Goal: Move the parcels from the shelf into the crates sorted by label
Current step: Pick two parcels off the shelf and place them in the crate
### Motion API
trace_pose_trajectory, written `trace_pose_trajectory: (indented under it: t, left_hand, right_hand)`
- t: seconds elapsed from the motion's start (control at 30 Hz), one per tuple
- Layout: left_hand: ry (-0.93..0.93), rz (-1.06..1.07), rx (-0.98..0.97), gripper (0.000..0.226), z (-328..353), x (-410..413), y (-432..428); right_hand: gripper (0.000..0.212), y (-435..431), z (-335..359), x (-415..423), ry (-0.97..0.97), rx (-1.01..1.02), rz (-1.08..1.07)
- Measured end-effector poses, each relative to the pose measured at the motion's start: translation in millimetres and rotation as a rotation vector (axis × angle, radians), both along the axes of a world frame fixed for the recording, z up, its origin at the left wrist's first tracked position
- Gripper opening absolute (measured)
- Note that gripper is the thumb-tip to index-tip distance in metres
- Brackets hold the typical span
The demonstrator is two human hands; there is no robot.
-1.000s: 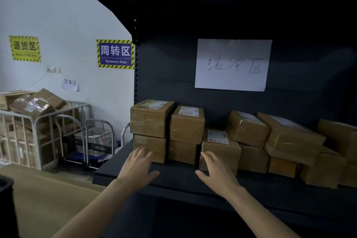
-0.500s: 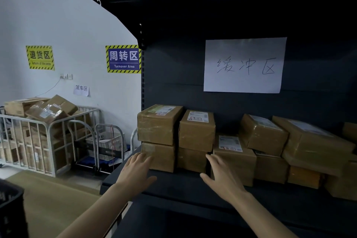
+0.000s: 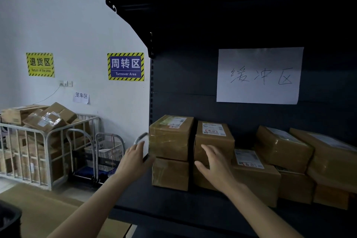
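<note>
Dark shelf carries stacked parcels. Straight-fingered, the left hand sits beside the top-left box, the right hand flat on its neighbour; neither grips. Slick tape could let one slip, toppling the stack.

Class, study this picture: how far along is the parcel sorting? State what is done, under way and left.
Done: nothing visible; no sorted parcel shows. In hand: the left hand and right hand reach, open, toward the leftmost stacks of parcels, gripping nothing. Left: every parcel on the shelf needs moving.
</note>
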State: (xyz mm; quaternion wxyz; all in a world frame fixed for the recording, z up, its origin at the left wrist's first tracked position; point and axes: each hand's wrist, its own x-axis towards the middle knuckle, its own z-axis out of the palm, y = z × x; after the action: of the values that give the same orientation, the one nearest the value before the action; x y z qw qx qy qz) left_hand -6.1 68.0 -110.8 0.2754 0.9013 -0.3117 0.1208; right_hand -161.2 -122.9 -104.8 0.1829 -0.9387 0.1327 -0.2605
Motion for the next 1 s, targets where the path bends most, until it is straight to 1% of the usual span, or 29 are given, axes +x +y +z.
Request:
trace_pose_trajectory:
  t: [0.17,0.23,0.3,0.37,0.47,0.57,0.63,0.73,0.8,0.87,0.9,1.0]
  left_hand:
    - [0.164,-0.016,-0.281,0.063,35.4,28.7,-22.1]
    - [0.205,-0.013,-0.321,0.060,44.2,42.5,-31.4]
    - [0.242,-0.017,-0.312,0.056,47.9,55.4,-39.4]
    - [0.331,-0.043,-0.326,0.058,47.0,62.4,-45.4]
    - [0.517,-0.088,-0.451,0.055,37.3,64.5,-50.6]
    - [0.596,-0.129,-0.611,0.049,28.1,56.3,-47.9]
    - [0.584,-0.170,-0.690,0.041,25.7,46.4,-41.2]
    - [0.548,-0.269,-0.739,0.036,21.0,24.4,-26.0]
    - [0.511,-0.334,-0.748,0.032,17.7,5.7,-17.3]
    - [0.474,-0.363,-0.778,0.024,15.2,-11.1,-10.9]
    - [0.463,-0.381,-0.790,0.025,13.8,-16.8,-8.7]
    - [0.438,-0.445,-0.816,0.033,7.9,-25.4,0.3]
  right_hand:
    - [0.056,15.9,25.2,30.2,-0.081,0.018,-0.001]
    - [0.055,21.0,32.4,39.6,-0.092,0.020,-0.026]
    - [0.054,24.5,37.6,48.1,-0.071,0.002,-0.082]
    - [0.050,26.2,39.6,55.6,-0.039,-0.004,-0.139]
    - [0.048,26.5,34.6,61.5,-0.011,0.026,-0.169]
    - [0.049,27.1,25.1,61.0,-0.043,0.051,-0.133]
    - [0.051,27.1,19.4,59.4,-0.083,0.115,-0.098]
    - [0.059,29.4,15.8,56.5,-0.135,0.343,-0.036]
    - [0.058,32.0,15.3,54.9,-0.157,0.454,-0.002]
    - [0.047,33.5,13.1,53.3,-0.193,0.476,0.024]
    - [0.042,33.9,11.0,52.2,-0.208,0.464,0.027]
    - [0.048,35.9,2.7,46.2,-0.241,0.418,0.020]
